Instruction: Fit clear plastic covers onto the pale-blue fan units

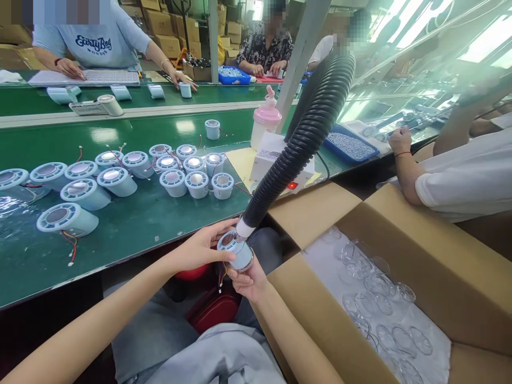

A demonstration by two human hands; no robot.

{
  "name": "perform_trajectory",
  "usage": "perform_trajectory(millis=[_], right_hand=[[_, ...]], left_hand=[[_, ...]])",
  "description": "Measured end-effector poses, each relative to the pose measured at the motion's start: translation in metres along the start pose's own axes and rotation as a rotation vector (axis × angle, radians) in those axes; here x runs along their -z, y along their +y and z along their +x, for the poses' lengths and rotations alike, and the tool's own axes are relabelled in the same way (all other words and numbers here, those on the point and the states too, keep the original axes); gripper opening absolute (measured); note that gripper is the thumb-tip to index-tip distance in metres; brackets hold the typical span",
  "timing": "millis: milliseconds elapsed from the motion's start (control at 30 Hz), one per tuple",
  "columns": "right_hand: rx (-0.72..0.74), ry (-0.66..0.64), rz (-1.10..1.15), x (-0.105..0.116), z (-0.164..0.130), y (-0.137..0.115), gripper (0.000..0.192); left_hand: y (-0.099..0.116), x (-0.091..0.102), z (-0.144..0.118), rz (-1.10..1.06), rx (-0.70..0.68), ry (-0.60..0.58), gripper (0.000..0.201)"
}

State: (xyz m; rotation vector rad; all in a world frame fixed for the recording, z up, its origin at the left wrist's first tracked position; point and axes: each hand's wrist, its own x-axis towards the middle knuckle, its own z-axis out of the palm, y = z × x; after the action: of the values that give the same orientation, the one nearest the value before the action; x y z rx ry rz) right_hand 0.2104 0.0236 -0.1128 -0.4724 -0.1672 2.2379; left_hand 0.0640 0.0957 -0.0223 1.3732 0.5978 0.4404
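Both my hands hold one pale blue round housing (237,253) with red and yellow wires hanging from it, over my lap. My left hand (202,246) grips its left side with thumb and fingers. From below, my right hand (248,278) cups it. The white tip of a black ribbed hose (304,136) rests against the top of the housing. Several more pale blue housings (188,172) stand in a cluster on the green belt (132,224) ahead of me.
An open cardboard box (400,224) with clear round discs (380,306) on white foam stands at my right. A pink-capped bottle (264,124) and a white device (276,160) sit on the belt. Other people work across the belt, and one at the right.
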Motion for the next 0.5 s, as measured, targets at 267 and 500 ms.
perform_trajectory(millis=[267,500], right_hand=[[-0.006,0.003,-0.023,0.000,0.005,0.005,0.063],[-0.028,0.101,-0.150,-0.008,0.003,0.001,0.067]], left_hand=[[-0.010,0.008,-0.005,-0.008,0.038,0.043,0.077],[-0.010,0.009,-0.010,-0.032,0.064,0.089,0.082]])
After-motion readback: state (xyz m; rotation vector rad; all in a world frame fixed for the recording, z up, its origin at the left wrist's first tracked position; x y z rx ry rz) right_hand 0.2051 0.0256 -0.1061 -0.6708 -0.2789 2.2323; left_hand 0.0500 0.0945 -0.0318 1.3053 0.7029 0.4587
